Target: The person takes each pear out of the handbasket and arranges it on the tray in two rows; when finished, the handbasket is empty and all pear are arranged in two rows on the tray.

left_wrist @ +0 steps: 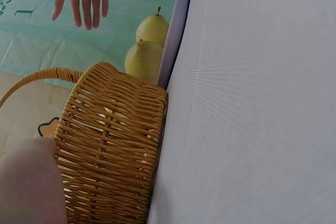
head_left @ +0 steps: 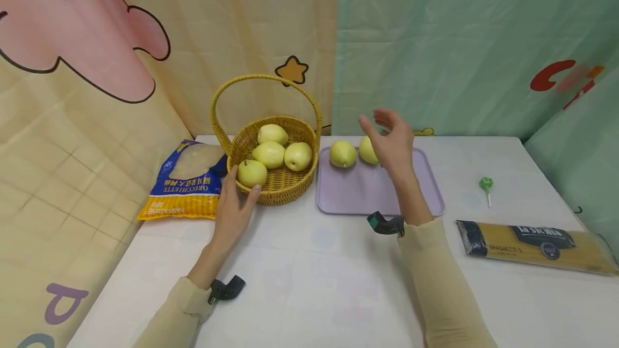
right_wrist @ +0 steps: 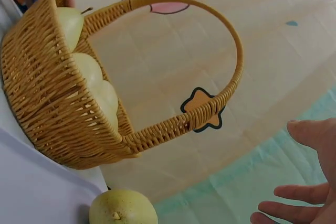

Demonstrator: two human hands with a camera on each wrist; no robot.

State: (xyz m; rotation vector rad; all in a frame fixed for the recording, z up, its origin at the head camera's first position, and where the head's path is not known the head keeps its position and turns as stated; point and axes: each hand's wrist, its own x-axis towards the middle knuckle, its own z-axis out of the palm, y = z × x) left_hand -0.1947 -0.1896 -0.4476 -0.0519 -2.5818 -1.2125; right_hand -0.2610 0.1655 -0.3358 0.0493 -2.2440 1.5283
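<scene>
A wicker basket [head_left: 285, 195] with a tall hoop handle holds several yellow-green pears [head_left: 268, 154]. My left hand [head_left: 234, 214] grips the basket's near left rim, right beside the nearest pear [head_left: 252, 173]. Some of its fingers lie outside the wicker in the right wrist view. My right hand [head_left: 393, 141] hovers over the back of a lilac tray [head_left: 358, 195], fingers spread and holding nothing. Two pears stand at the tray's back edge: one pear [head_left: 342, 153] shows whole, while the right hand partly covers the other pear [head_left: 368, 150].
Left of the basket leans a blue and yellow orecchiette bag [head_left: 186, 181]. A green lollipop [head_left: 486, 183] lies right of the tray, with a spaghetti pack [head_left: 537, 246] nearer the front. Printed curtains [head_left: 411, 42] hang behind the white table [head_left: 300, 283].
</scene>
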